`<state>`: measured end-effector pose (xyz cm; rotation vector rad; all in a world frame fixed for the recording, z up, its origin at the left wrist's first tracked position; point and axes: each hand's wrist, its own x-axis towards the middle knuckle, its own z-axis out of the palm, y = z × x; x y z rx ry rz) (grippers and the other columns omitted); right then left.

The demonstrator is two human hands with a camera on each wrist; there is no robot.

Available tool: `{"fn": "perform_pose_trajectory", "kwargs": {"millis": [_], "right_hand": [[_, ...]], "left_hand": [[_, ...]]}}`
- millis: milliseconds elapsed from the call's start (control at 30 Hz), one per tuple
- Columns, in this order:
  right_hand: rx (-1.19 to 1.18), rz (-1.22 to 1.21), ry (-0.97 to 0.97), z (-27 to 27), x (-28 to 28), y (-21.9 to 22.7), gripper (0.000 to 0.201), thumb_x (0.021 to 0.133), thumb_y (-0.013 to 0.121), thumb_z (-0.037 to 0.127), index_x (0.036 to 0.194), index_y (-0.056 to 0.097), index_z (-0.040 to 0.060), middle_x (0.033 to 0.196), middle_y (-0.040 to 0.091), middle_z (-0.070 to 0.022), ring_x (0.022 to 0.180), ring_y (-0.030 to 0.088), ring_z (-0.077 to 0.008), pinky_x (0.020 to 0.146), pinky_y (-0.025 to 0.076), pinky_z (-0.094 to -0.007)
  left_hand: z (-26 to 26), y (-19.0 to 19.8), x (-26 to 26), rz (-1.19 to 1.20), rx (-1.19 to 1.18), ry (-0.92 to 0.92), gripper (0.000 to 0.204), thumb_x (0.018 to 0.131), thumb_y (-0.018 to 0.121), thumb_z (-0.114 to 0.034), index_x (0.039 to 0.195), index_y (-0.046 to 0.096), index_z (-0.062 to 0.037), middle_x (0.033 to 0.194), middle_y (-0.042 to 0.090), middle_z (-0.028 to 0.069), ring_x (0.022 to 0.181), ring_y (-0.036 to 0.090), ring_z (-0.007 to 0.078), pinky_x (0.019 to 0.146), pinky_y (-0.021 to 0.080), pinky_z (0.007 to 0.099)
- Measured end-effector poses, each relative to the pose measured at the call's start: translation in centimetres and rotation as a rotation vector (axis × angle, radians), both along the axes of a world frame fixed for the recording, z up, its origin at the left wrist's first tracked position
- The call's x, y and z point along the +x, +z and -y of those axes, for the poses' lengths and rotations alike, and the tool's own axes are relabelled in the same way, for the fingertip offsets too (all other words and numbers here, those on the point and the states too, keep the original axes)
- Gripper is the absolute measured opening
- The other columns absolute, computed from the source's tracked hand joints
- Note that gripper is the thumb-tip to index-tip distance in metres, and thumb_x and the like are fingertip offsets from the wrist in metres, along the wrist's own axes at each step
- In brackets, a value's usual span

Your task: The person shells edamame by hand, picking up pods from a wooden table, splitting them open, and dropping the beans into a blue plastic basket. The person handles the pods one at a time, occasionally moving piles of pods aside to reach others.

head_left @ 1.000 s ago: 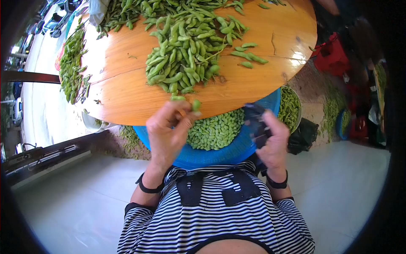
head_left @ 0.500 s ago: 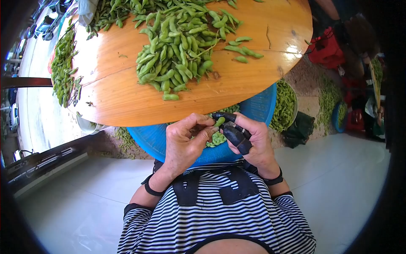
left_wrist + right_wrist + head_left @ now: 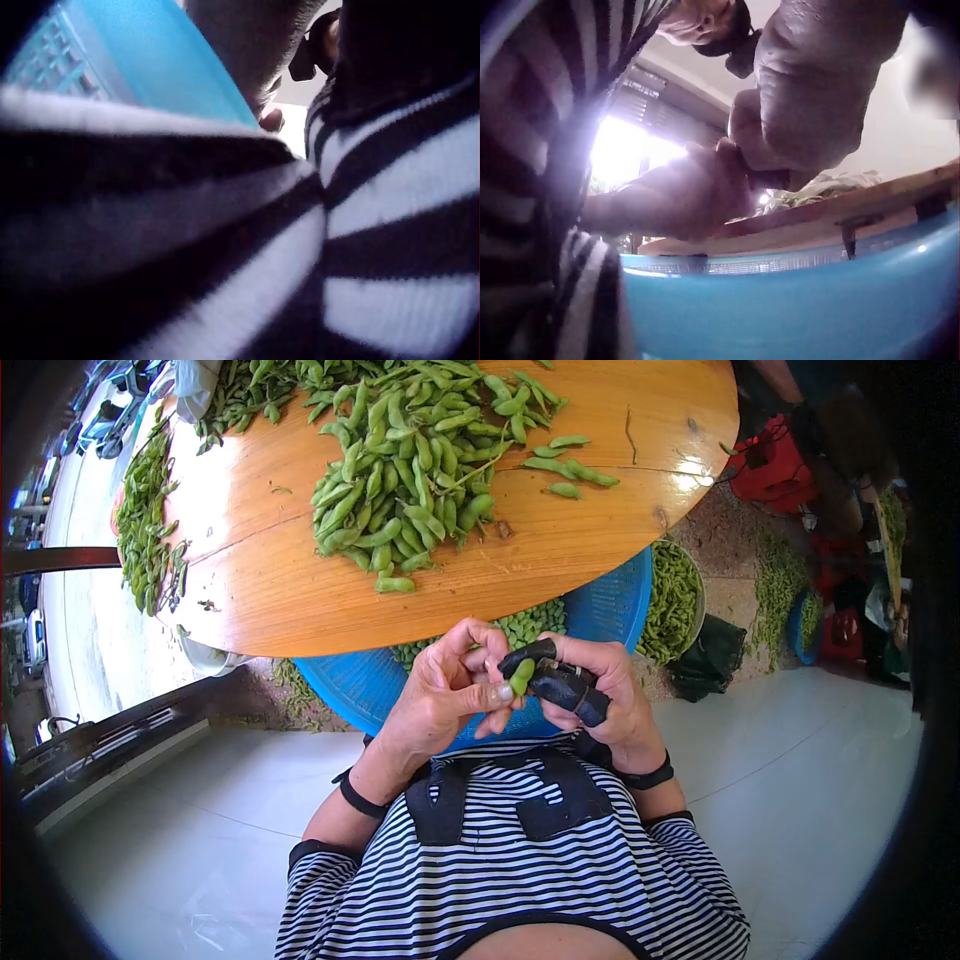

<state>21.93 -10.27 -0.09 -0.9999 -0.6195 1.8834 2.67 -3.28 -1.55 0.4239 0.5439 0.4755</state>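
left fingers pinch green pod | right fingers pinch it too | earlier apart, now together

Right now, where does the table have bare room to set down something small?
Bare wood lies on the table between the twig and the right edge, and between the central pod pile and the left-edge pods, apart from small scraps. The middle and far left are crowded.

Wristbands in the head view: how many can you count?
2: the left wristband, just behind the left hand, and the right wristband, just behind the right hand. No third shows.
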Motion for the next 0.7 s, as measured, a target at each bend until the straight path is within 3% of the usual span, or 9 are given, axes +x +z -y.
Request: {"fn": "perform_pose_trajectory", "kwargs": {"millis": [67,100,167,233,300,400,533,633,700], "right_hand": [[0.329,0.636,-0.047,0.0,-0.3,-0.4,0.026,0.073,0.067,0.000,0.099,0.063,-0.0013,0.074,0.049,-0.0082,0.064,0.051,-0.0202,0.057,0.039,-0.0308],[0.328,0.637,-0.048,0.0,-0.5,-0.3,0.026,0.073,0.067,0.000,0.099,0.063,-0.0013,0.074,0.049,-0.0082,0.064,0.051,-0.0202,0.057,0.039,-0.0308],[0.481,0.918,-0.057,0.1,-1.2,0.0,0.019,0.072,0.067,-0.001,0.089,0.058,-0.0017,0.073,0.046,-0.0111,0.063,0.050,-0.0270,0.057,0.039,-0.0341],[0.503,0.941,-0.073,0.2,-1.3,-0.1,0.018,0.071,0.066,-0.001,0.083,0.053,-0.0021,0.074,0.044,-0.0137,0.065,0.050,-0.0321,0.058,0.040,-0.0370],[0.517,0.939,-0.051,0.2,-1.1,0.2,0.018,0.071,0.066,-0.002,0.082,0.052,-0.0021,0.074,0.044,-0.0138,0.065,0.051,-0.0318,0.058,0.040,-0.0377],[0.515,1.006,-0.037,0.4,-1.3,0.1,0.019,0.069,0.066,-0.002,0.081,0.052,-0.0025,0.074,0.044,-0.0139,0.066,0.051,-0.0325,0.057,0.040,-0.0383],[0.520,1.026,-0.036,0.5,-1.2,-0.2,0.019,0.068,0.066,-0.004,0.080,0.051,-0.0028,0.074,0.044,-0.0138,0.065,0.051,-0.0322,0.057,0.040,-0.0378],[0.500,1.075,-0.036,0.6,-1.9,-0.4,0.023,0.067,0.068,-0.005,0.083,0.053,-0.0023,0.076,0.045,-0.0141,0.066,0.052,-0.0325,0.058,0.042,-0.0383],[0.522,1.154,-0.153,0.7,-2.9,-0.8,0.028,0.065,0.072,-0.005,0.086,0.054,-0.0009,0.079,0.047,-0.0144,0.068,0.055,-0.0334,0.059,0.045,-0.0397]], "left_hand": [[0.2,0.1,0.5,-0.239,0.210,0.016,0.028,0.085,0.073,-0.003,0.102,0.051,-0.0034,0.076,0.061,0.0060,0.067,0.061,0.0118,0.050,0.045,0.0209],[0.3,-0.1,0.6,-0.238,0.209,0.015,0.028,0.085,0.073,-0.003,0.102,0.051,-0.0034,0.076,0.061,0.0060,0.067,0.061,0.0118,0.050,0.045,0.0209],[0.8,-0.6,0.6,-0.451,0.581,-0.059,0.029,0.086,0.070,-0.002,0.109,0.051,-0.0013,0.081,0.062,0.0038,0.066,0.061,0.0095,0.052,0.047,0.0212],[1.0,-0.5,0.9,-0.521,0.602,-0.061,0.023,0.088,0.070,-0.006,0.103,0.054,0.0004,0.073,0.064,0.0051,0.063,0.063,0.0122,0.054,0.048,0.0242],[1.1,-0.4,1.0,-0.609,1.021,-0.002,0.025,0.088,0.068,-0.005,0.108,0.054,0.0031,0.073,0.067,0.0127,0.064,0.068,0.0214,0.057,0.051,0.0310],[1.3,-0.7,0.8,-0.690,1.271,-0.002,0.025,0.090,0.064,-0.004,0.112,0.055,0.0045,0.076,0.066,0.0188,0.069,0.070,0.0296,0.060,0.053,0.0353],[1.3,-0.3,0.6,-0.716,1.259,-0.060,0.020,0.093,0.059,-0.002,0.111,0.056,0.0042,0.074,0.065,0.0191,0.067,0.068,0.0324,0.059,0.052,0.0349],[1.3,-0.5,0.6,-0.657,0.983,-0.140,0.022,0.096,0.055,-0.004,0.116,0.056,0.0047,0.072,0.065,0.0153,0.062,0.066,0.0262,0.057,0.051,0.0321],[1.4,-1.1,0.8,-0.520,0.592,-0.127,0.029,0.101,0.045,-0.009,0.125,0.053,0.0044,0.082,0.066,0.0105,0.063,0.062,0.0147,0.060,0.050,0.0281]]}}
